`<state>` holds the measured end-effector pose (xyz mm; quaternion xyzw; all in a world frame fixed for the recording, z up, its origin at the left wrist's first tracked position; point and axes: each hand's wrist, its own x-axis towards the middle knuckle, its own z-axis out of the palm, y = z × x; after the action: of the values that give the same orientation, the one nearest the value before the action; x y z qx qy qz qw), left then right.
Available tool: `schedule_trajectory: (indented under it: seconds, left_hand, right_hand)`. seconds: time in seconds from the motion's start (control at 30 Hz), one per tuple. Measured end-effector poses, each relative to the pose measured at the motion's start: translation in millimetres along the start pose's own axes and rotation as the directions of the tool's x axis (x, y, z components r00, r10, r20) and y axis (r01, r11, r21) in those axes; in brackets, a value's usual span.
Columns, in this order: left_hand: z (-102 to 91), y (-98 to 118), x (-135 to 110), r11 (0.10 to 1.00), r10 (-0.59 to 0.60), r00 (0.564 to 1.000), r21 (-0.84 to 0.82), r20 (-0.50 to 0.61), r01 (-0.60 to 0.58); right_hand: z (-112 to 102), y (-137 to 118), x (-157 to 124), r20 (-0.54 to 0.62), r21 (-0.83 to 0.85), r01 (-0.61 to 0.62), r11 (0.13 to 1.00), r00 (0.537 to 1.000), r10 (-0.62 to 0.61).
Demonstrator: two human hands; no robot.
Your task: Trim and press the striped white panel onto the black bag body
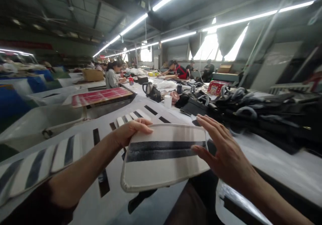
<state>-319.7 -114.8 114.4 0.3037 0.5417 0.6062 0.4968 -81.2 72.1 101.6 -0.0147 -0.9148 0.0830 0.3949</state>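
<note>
My left hand [137, 128] pinches the top left edge of a white panel [161, 178] with rounded corners and piped edges. A wide black stripe [161, 150] crosses the panel from side to side. My right hand [221, 144] is at the panel's right end, fingers stretched out and thumb apart from them. Its thumb tip lies on or just over the black stripe; contact is hard to tell. Below that hand is part of another white piece [221, 205] with a dark strip.
Striped panels [40, 164] overlap at the left of the table. Black strips [100, 178] lie on the white table [85, 151]. Black bags with handles [271, 117] are heaped at the right. Farther back stand a white cup [167, 101], a kettle [149, 89] and several people.
</note>
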Motion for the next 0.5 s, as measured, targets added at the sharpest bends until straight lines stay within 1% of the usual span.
schedule_trajectory:
  seconds: [0.03,0.07,0.1,0.13,0.17,0.23,0.27,0.33,0.37,0.4,0.43,0.47,0.5]
  left_hand:
    - [13.3,-1,4,0.999,-0.031,0.994,-0.005,0.103,0.031]
    - [25.9,-3,9,0.998,-0.060,0.982,-0.002,0.176,0.061]
    - [37.7,-4,13,0.997,-0.081,0.969,0.011,0.233,0.081]
    - [48.9,-7,17,0.996,-0.087,0.959,0.020,0.271,0.084]
    - [59.2,-9,22,0.997,-0.081,0.951,0.014,0.297,0.081]
    - [76.5,-15,32,0.997,-0.042,0.945,-0.042,0.323,0.059]
    - [83.2,-19,37,0.996,-0.013,0.944,-0.080,0.330,0.042]
    - [92.6,-27,46,0.991,0.049,0.933,-0.137,0.357,0.000]
    - [95.8,-32,51,0.989,0.088,0.920,-0.147,0.382,-0.034]
    - [98.7,-37,54,0.986,0.132,0.901,-0.147,0.414,-0.077]
    - [101.9,-43,57,0.984,0.169,0.872,-0.135,0.460,-0.119]
    - [105.9,-48,60,0.983,0.184,0.837,-0.108,0.516,-0.149]
    - [111.3,-52,61,0.985,0.166,0.803,-0.058,0.573,-0.162]
  right_hand:
    - [-8,1,0,0.043,-0.005,0.001,1.000,0.999,-0.001]
    - [-15,2,-2,0.100,0.013,-0.030,0.999,0.995,0.028]
    - [-22,3,-5,0.166,0.053,-0.095,0.994,0.982,0.086]
    - [-30,4,-10,0.236,0.109,-0.190,0.976,0.958,0.160]
    - [-38,6,-15,0.307,0.168,-0.302,0.938,0.921,0.241]
    - [-57,9,-28,0.403,0.258,-0.505,0.823,0.831,0.384]
    - [-67,11,-35,0.413,0.287,-0.570,0.769,0.799,0.438]
    - [-91,18,-48,0.381,0.320,-0.643,0.696,0.760,0.526]
    - [-102,22,-54,0.356,0.333,-0.672,0.662,0.740,0.571]
    - [-114,26,-60,0.334,0.353,-0.700,0.622,0.714,0.615]
    - [-124,31,-66,0.316,0.378,-0.723,0.578,0.688,0.653]
    - [-133,36,-72,0.299,0.413,-0.738,0.533,0.663,0.686]
    - [-141,42,-78,0.284,0.456,-0.745,0.487,0.641,0.713]
